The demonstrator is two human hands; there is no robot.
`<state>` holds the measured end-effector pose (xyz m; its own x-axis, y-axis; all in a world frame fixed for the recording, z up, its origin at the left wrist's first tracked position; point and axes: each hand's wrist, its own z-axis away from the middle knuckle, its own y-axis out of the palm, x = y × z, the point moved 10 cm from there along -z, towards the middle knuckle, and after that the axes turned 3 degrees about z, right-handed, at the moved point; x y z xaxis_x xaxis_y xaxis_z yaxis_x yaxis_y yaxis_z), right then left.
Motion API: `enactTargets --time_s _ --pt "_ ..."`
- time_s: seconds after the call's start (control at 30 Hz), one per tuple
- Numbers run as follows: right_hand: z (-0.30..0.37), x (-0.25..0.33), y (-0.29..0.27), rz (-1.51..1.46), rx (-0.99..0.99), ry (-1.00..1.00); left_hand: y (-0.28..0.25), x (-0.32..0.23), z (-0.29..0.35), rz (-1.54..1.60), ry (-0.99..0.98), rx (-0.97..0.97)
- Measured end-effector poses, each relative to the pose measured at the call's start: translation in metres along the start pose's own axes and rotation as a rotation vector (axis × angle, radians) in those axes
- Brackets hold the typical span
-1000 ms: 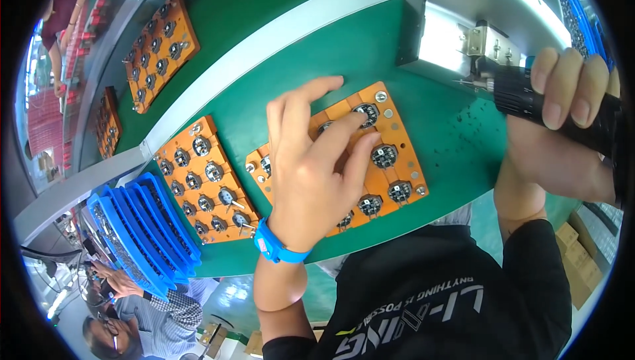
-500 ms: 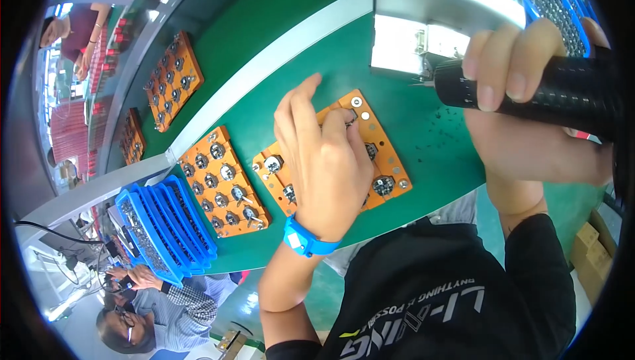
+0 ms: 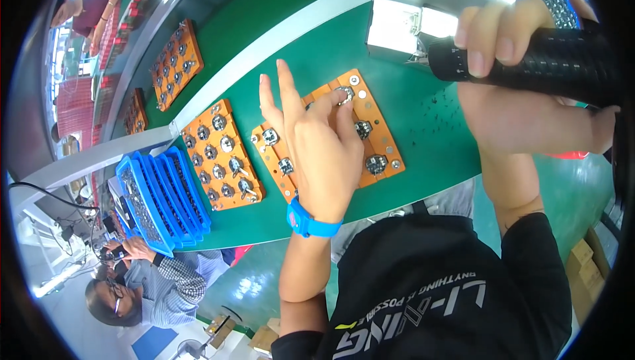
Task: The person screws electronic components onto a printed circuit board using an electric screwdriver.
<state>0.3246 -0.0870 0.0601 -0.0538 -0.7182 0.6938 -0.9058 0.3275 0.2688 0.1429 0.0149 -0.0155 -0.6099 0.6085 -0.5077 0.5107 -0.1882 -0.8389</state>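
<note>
The left hand [image 3: 325, 151] is half open, two fingers sticking out, finger and thumb at a small round black-and-silver part [image 3: 344, 96] (I can't tell if they pinch it) on a flat orange board [image 3: 378, 140]. The board lies on the smooth green table [image 3: 440, 161]. The right hand [image 3: 522, 116] curls tight around a fat black tube-shaped screwdriver [image 3: 555, 62].

Bright, fairly even room light over the counter [image 3: 436, 151]; the green gets darker past its far edge. Bad glare: metal box [image 3: 395, 26] at the counter's far right corner, face blown nearly white. Strip lamp [image 3: 58, 282] burns out, lower left; floor [image 3: 248, 287] off the near edge throws back hot spots. Orange plate [image 3: 387, 141] reads crisp; right hand [image 3: 536, 118] a bit soft. Background left hazy, washed out. Fisheye bows the counter's edges, corners black.
</note>
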Motion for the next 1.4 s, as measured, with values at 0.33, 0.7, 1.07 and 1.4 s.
enactTargets --time_s 0.33,0.7,1.07,1.4 --pt "0.006 -0.005 0.008 -0.025 -0.065 -0.011 0.007 0.013 0.0 0.087 -0.017 0.032" --pt "0.0 -0.006 -0.001 -0.038 -0.111 -0.03 0.001 0.011 -0.012 0.131 -0.003 -0.003" --pt "0.006 0.022 -0.02 0.211 -0.295 -0.041 -0.085 -0.118 -0.098 0.301 0.887 0.016" --pt "-0.011 -0.053 -0.05 -0.057 -0.032 0.106 -0.053 -0.01 -0.048 0.37 0.509 -0.021"
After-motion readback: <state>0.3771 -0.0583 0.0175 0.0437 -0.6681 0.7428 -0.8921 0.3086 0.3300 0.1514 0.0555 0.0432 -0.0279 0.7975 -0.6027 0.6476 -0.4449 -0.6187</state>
